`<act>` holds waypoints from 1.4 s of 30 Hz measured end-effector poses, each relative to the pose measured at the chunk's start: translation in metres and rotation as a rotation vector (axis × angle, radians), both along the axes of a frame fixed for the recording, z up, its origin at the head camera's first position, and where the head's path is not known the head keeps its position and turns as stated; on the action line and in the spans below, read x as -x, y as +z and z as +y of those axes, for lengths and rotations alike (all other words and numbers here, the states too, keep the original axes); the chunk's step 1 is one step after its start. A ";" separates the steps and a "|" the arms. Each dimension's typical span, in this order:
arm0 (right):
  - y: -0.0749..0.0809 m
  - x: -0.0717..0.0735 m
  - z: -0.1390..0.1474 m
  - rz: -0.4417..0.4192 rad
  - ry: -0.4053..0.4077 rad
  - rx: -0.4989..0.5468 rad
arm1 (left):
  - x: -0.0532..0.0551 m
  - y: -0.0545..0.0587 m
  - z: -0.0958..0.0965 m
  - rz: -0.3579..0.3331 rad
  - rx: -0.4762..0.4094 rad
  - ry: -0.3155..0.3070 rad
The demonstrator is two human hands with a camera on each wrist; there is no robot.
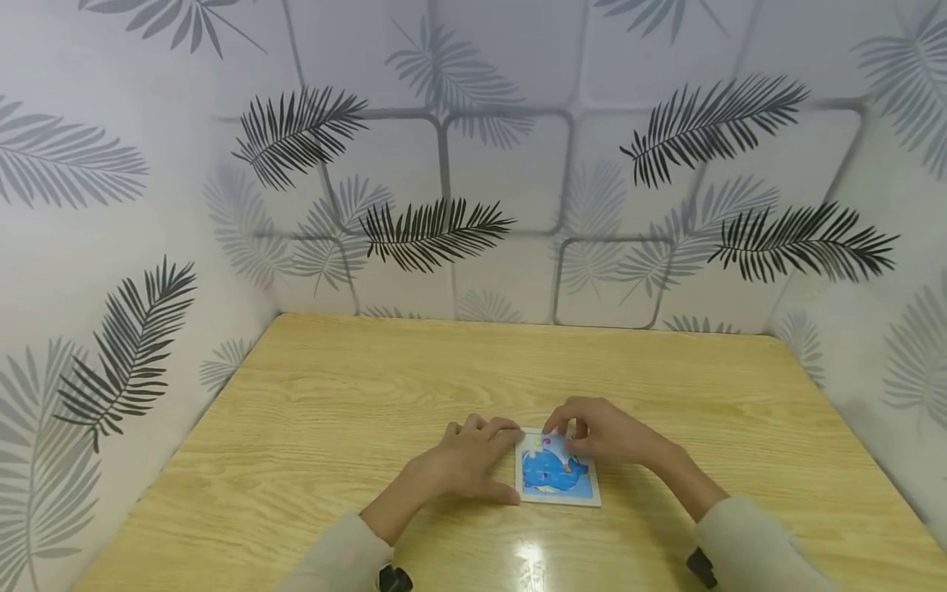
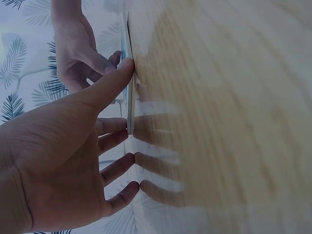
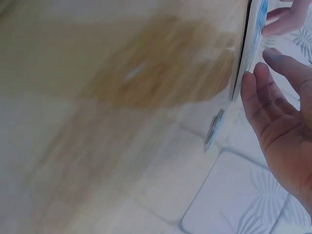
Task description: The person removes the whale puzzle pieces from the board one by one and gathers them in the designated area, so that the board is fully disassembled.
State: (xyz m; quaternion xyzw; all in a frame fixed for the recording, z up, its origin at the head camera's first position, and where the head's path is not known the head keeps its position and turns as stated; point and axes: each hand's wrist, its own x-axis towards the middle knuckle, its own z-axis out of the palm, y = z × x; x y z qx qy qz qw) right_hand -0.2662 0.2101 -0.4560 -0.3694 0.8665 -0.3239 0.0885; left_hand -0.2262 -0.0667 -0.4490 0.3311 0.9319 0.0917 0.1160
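A small square picture puzzle with a white border and a blue animal on it lies on the table. My left hand rests along its left side, thumb near the lower corner and index finger at the upper one. In the left wrist view the fingers of the left hand spread out toward the tabletop. Over the puzzle's upper right corner bends my right hand, thumb and index fingertips apart. From the right wrist, the right hand has its fingertips right at the puzzle's edge, with nothing showing between them.
The wooden table has a glossy top with reflections. A leaf-patterned wall rises behind it and along both sides. In the right wrist view a small thin flat piece with blue marks lies a short way past the puzzle.
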 end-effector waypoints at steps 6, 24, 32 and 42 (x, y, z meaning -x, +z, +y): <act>0.004 -0.002 -0.012 -0.029 0.041 -0.078 | -0.001 0.001 0.000 -0.001 -0.004 -0.003; 0.013 -0.006 -0.018 -0.041 -0.005 -0.128 | -0.002 0.003 0.001 -0.003 0.001 -0.007; 0.009 -0.007 -0.016 0.008 -0.016 -0.128 | -0.003 0.004 0.000 -0.020 -0.005 -0.005; 0.010 -0.006 -0.005 0.027 -0.090 -0.027 | -0.001 0.002 0.001 -0.023 0.004 0.000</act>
